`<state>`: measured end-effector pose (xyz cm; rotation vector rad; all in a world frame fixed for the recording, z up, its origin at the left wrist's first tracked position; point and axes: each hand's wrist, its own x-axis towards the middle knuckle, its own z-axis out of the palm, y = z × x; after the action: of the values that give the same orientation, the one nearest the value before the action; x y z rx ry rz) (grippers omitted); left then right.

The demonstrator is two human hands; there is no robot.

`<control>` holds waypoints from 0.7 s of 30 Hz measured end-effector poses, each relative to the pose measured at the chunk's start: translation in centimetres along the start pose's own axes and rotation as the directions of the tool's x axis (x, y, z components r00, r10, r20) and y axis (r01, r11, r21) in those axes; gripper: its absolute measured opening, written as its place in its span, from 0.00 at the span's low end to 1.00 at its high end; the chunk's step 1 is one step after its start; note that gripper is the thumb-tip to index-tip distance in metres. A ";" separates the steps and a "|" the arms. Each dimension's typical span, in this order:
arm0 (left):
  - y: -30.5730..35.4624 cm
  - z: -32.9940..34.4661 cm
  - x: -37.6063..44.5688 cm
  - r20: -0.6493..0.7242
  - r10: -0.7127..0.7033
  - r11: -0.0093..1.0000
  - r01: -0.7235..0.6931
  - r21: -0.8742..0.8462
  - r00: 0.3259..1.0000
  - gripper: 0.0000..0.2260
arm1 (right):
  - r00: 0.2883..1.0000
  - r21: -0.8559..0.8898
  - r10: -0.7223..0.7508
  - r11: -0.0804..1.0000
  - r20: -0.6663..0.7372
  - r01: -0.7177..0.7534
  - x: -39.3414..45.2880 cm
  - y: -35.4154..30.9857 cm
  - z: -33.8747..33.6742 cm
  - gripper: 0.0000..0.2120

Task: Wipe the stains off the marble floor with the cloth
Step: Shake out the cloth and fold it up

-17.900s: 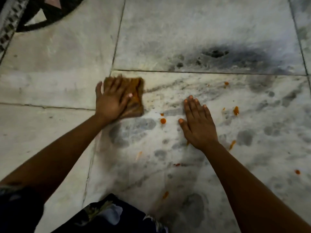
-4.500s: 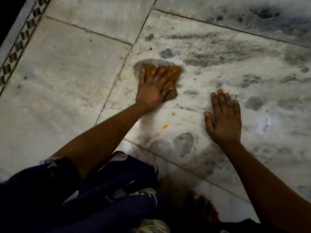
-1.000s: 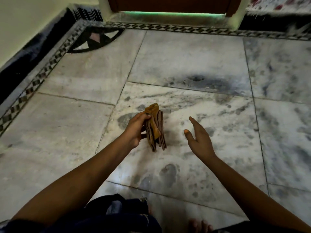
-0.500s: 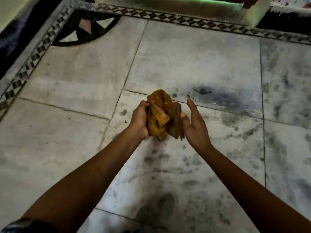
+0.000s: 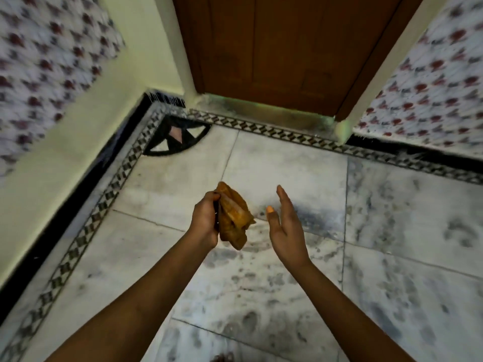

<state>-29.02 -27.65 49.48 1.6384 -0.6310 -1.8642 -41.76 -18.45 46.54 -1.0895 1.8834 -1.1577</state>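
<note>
My left hand [image 5: 204, 220] is closed around a crumpled orange-brown cloth [image 5: 234, 218] and holds it up in the air above the floor. My right hand [image 5: 286, 226] hovers a little to the right of the cloth, palm turned toward it, fingers apart, with an orange smear on the thumb tip. It does not touch the cloth. The white marble floor [image 5: 287, 283] with grey veining lies below; I see no orange spots on the visible tiles.
A brown wooden door [image 5: 282, 48] stands straight ahead behind a patterned floor border [image 5: 261, 128]. A pale yellow wall [image 5: 78, 126] with a black skirting closes off the left side. Patterned wall tiles [image 5: 431, 87] are at the right. A dark grey patch [image 5: 318, 212] marks the marble.
My right hand has come off the cloth and opened to the right. The view has tilted up, bringing the door and walls into sight. The left hand still holds the cloth.
</note>
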 end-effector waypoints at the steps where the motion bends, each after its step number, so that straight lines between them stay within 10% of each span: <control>1: 2.0 0.2 -2.5 0.017 0.011 1.000 -0.011 -0.003 1.000 0.12 | 1.000 0.008 -0.010 1.000 0.008 0.010 -0.8 -2.6 -1.1 0.24; 21: 24.6 4.1 -37.8 0.020 0.241 0.964 -0.237 -0.117 0.970 0.16 | 0.903 0.036 -0.424 0.906 0.076 0.422 -12.4 -37.0 -17.0 0.26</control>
<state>-27.16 -19.51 93.97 1.3938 -0.6914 -1.7222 -39.47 -10.83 88.34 -1.5645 1.6099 -1.3372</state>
